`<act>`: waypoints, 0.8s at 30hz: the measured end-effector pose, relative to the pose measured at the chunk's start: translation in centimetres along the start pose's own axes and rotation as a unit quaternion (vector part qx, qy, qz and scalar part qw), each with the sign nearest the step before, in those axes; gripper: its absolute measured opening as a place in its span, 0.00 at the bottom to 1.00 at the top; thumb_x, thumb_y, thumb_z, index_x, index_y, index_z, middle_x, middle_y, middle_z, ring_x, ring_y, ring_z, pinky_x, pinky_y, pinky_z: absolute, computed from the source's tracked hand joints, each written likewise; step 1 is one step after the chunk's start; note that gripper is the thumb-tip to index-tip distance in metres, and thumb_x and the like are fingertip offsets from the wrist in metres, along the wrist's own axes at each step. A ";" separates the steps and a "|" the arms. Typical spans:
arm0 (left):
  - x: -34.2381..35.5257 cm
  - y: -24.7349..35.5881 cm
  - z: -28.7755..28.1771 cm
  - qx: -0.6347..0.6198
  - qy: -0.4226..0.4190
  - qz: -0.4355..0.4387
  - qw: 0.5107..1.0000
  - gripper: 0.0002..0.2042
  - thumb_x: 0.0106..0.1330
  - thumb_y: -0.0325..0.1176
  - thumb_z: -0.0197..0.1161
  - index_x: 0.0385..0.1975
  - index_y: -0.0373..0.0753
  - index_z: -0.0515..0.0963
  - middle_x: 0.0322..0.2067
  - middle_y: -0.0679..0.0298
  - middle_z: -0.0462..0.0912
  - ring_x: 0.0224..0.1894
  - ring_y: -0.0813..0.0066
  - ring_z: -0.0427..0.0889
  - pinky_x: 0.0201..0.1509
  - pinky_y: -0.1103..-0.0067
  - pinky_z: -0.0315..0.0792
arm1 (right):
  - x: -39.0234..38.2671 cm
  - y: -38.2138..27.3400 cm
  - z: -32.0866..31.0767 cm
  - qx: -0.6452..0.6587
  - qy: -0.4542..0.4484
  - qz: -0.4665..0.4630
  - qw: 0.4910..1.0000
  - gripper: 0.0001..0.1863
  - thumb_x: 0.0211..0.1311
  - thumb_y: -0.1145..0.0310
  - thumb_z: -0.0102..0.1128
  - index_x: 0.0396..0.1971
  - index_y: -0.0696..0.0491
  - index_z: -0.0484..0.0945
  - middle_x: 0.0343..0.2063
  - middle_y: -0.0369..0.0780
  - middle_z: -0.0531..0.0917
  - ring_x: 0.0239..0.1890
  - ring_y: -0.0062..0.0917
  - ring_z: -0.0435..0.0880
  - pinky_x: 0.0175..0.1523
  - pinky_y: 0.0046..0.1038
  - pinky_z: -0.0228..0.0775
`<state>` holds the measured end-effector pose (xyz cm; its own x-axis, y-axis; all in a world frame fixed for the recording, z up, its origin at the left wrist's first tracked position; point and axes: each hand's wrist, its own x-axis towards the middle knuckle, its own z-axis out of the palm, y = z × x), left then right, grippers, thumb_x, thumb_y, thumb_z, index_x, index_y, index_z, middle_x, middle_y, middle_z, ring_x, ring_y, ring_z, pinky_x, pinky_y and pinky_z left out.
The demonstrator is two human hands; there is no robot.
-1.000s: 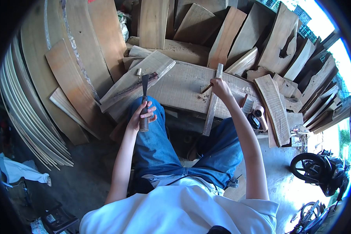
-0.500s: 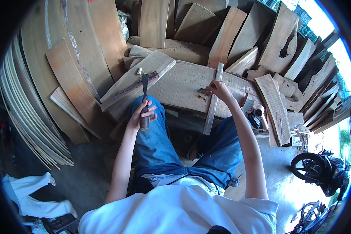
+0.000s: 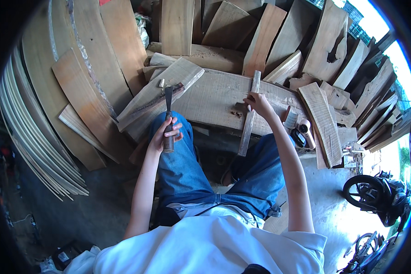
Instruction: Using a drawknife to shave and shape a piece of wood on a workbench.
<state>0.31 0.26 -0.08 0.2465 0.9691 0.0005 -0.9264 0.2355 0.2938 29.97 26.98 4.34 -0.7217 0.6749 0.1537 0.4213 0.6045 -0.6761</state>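
A chisel (image 3: 169,98) with a dark flared blade and a brown wooden handle is in my left hand (image 3: 165,134), blade pointing away from me, above my left knee. My fingers wrap round its handle. On the long plank (image 3: 214,96) lies a narrow wooden strip (image 3: 248,132), set crosswise and jutting past the near edge. My right hand (image 3: 260,104) is over this strip with fingers pinched together; what they hold is too small to make out. Dark crumbs (image 3: 235,113) are scattered on the plank just left of the strip.
Right of the strip lie a toothed tool (image 3: 289,119), a tape measure (image 3: 298,138) and a pale cylindrical tool (image 3: 307,132). A bark-edged board (image 3: 169,84) overlaps the plank's left end. Boards lean all round behind. A motorbike (image 3: 379,194) stands at the right.
My right hand has shifted slightly right, and the small dark piece that stuck out from its fingers no longer shows there. A person at the lower left has moved nearer to me.
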 end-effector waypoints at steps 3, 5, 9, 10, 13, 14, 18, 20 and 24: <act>0.1 -0.2 0.2 0.000 0.002 -0.001 1.000 0.10 0.68 0.40 0.52 0.32 0.42 0.62 0.27 0.70 0.63 0.15 0.93 0.65 0.51 0.75 0.71 | -0.6 -0.9 -0.4 0.042 -0.030 0.050 0.997 0.13 0.56 0.68 0.60 0.22 0.62 0.73 0.17 0.45 0.79 0.15 0.29 0.79 0.23 0.29 0.70; 0.3 -0.1 0.2 -0.005 0.001 -0.001 1.000 0.10 0.68 0.40 0.52 0.32 0.42 0.62 0.27 0.70 0.63 0.15 0.93 0.64 0.51 0.76 0.70 | -0.6 -1.2 -0.8 0.025 0.013 0.018 0.999 0.13 0.56 0.67 0.60 0.22 0.62 0.73 0.16 0.46 0.79 0.17 0.32 0.79 0.24 0.31 0.70; 0.6 -0.3 0.3 0.004 0.001 -0.006 1.000 0.10 0.68 0.40 0.52 0.32 0.42 0.62 0.27 0.70 0.63 0.15 0.93 0.65 0.51 0.76 0.70 | -0.9 0.7 0.4 -0.083 0.055 -0.128 0.987 0.10 0.58 0.69 0.59 0.25 0.61 0.75 0.18 0.41 0.80 0.17 0.23 0.79 0.23 0.25 0.69; 0.4 -0.2 0.2 0.002 -0.001 -0.007 1.000 0.10 0.68 0.40 0.52 0.32 0.42 0.62 0.27 0.70 0.63 0.15 0.93 0.65 0.51 0.76 0.71 | -1.0 0.2 0.8 -0.020 -0.012 -0.055 0.998 0.10 0.58 0.69 0.58 0.25 0.61 0.75 0.18 0.41 0.80 0.17 0.23 0.79 0.23 0.25 0.69; 0.2 -0.2 0.0 0.001 -0.002 -0.004 1.000 0.10 0.68 0.40 0.52 0.32 0.43 0.62 0.27 0.70 0.63 0.15 0.93 0.65 0.51 0.75 0.71 | -1.6 -2.4 0.9 0.043 -0.083 0.023 0.995 0.10 0.59 0.69 0.57 0.25 0.61 0.76 0.18 0.41 0.80 0.16 0.22 0.79 0.23 0.25 0.70; 0.2 -0.2 0.1 0.001 -0.003 -0.004 1.000 0.10 0.68 0.40 0.52 0.32 0.42 0.62 0.27 0.70 0.63 0.15 0.93 0.65 0.51 0.75 0.71 | -1.7 -2.8 0.7 0.030 -0.059 0.013 0.998 0.10 0.59 0.69 0.58 0.25 0.61 0.75 0.18 0.42 0.80 0.17 0.23 0.79 0.23 0.26 0.70; 0.6 -0.2 0.4 0.003 0.005 -0.003 1.000 0.10 0.68 0.40 0.52 0.32 0.42 0.62 0.27 0.70 0.63 0.15 0.93 0.65 0.51 0.75 0.71 | -1.8 -1.3 1.3 -0.101 0.046 -0.171 0.979 0.11 0.58 0.66 0.59 0.27 0.60 0.76 0.18 0.43 0.79 0.18 0.28 0.80 0.25 0.29 0.70; 0.2 -0.2 0.1 -0.002 0.002 -0.004 1.000 0.10 0.68 0.40 0.52 0.32 0.43 0.62 0.27 0.70 0.63 0.15 0.93 0.65 0.51 0.75 0.71 | -2.1 -2.8 1.9 -0.090 0.013 -0.154 0.984 0.10 0.58 0.68 0.59 0.27 0.61 0.76 0.19 0.43 0.80 0.19 0.29 0.80 0.26 0.29 0.71; 0.1 -0.2 0.0 0.007 0.000 -0.004 1.000 0.10 0.68 0.40 0.52 0.32 0.43 0.62 0.27 0.70 0.63 0.15 0.93 0.64 0.51 0.76 0.70 | -2.5 -4.2 1.6 0.031 -0.127 0.013 0.991 0.09 0.58 0.70 0.57 0.27 0.62 0.76 0.19 0.44 0.80 0.21 0.32 0.80 0.29 0.29 0.72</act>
<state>0.50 0.32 -0.08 0.2534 0.9674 -0.0026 -0.9205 0.2419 0.3069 29.11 22.04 5.66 -0.8296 0.5565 -0.0446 0.4120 0.5563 -0.7216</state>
